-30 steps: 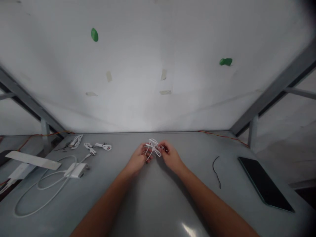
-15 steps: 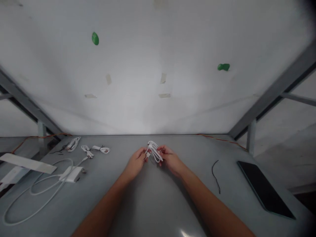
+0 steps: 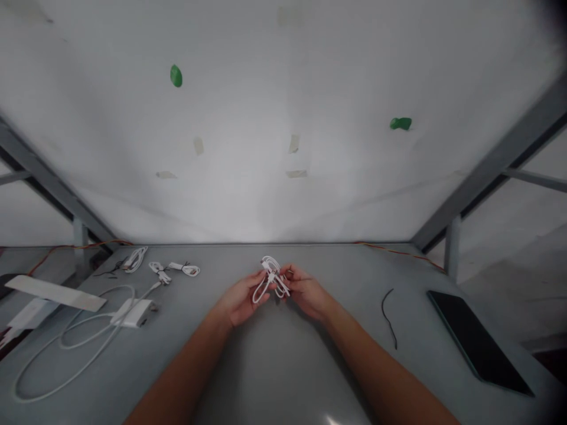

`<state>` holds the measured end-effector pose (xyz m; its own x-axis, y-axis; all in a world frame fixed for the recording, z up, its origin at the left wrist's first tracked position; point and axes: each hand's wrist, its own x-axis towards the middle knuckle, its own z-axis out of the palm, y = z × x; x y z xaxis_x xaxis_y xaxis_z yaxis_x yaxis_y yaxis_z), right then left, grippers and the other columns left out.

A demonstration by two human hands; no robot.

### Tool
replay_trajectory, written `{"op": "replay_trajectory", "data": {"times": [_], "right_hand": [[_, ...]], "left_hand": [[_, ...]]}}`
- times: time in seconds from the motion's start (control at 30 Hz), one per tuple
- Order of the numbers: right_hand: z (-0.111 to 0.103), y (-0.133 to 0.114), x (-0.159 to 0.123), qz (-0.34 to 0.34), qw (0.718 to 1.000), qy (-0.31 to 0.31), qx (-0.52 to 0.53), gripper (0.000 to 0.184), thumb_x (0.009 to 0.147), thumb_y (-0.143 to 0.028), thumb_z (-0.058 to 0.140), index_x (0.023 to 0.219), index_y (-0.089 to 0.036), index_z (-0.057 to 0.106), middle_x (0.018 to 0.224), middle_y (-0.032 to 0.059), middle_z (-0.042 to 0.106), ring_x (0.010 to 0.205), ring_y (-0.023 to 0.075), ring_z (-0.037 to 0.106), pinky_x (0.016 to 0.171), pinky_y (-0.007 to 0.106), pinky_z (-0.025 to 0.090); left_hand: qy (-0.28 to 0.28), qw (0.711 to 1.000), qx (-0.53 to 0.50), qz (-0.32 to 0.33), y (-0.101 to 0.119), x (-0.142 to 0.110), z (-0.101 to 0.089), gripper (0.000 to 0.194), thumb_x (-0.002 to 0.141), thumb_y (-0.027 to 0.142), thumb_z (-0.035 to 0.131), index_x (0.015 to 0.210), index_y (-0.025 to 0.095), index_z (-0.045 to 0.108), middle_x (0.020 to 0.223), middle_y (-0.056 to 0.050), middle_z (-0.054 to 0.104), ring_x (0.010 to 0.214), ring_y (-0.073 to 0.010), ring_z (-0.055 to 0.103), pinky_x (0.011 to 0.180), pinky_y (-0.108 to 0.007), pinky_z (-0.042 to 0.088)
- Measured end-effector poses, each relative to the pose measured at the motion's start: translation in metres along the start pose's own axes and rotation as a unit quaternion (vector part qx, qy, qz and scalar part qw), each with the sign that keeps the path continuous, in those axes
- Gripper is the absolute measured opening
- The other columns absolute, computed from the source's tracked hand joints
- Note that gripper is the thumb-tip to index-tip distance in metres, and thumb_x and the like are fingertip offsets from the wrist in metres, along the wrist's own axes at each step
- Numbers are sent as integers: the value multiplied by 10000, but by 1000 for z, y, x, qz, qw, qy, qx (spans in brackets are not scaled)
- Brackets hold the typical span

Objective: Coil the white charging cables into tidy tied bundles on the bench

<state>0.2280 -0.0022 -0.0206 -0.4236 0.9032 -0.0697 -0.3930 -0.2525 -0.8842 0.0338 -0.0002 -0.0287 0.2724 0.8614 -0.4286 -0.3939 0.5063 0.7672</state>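
Observation:
A white cable (image 3: 271, 276), gathered into loops, is held just above the grey table between my two hands. My left hand (image 3: 243, 298) is closed on its left side, and one loop hangs over the fingers. On the other side my right hand (image 3: 306, 290) pinches the coil with thumb and fingers. Part of the cable is hidden behind the fingers of both hands. A thin black tie (image 3: 389, 319) lies on the table to the right of my right forearm.
At the left lie several bundled white cables (image 3: 185, 269) and a white charger (image 3: 134, 313) with a long looped cord. A white strip (image 3: 55, 293) sits at the left edge. A black tablet (image 3: 478, 342) rests at the right. The white wall (image 3: 248, 206) rises behind the table.
The cable has been turned in my hands; a loop now sticks out lower left over my left fingers. My left hand has opened slightly and rotated palm-up. The view has shifted slightly.

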Motion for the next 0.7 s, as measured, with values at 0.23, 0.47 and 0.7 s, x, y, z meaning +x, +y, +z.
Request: {"op": "replay_trajectory", "data": {"times": [0.23, 0.47, 0.7], "right_hand": [[1, 6, 2, 5, 999, 11, -31, 465, 725, -554, 865, 859, -232, 558, 748, -17, 604, 653, 157, 555, 582, 288, 447], [-4, 18, 3, -34, 986, 1, -166, 595, 702, -605, 912, 953, -248, 508, 832, -29, 587, 717, 160, 560, 621, 290, 449], [-5, 26, 9, -65, 979, 44, -188, 539, 753, -670, 832, 886, -251, 520, 780, -39, 557, 692, 150, 511, 638, 293, 431]], "left_hand": [[-41, 994, 64, 78, 0, 0, 7, 395, 750, 445, 905, 937, 134, 748, 865, -92, 776, 686, -167, 677, 685, -278, 528], [-19, 989, 72, 129, -2, 0, 11, 457, 661, 438, 951, 940, 152, 729, 941, -88, 780, 809, -210, 723, 730, -301, 553], [18, 980, 134, 143, 0, -1, 7, 456, 676, 424, 927, 1002, 155, 756, 944, -79, 769, 763, -188, 700, 644, -276, 556]]}}
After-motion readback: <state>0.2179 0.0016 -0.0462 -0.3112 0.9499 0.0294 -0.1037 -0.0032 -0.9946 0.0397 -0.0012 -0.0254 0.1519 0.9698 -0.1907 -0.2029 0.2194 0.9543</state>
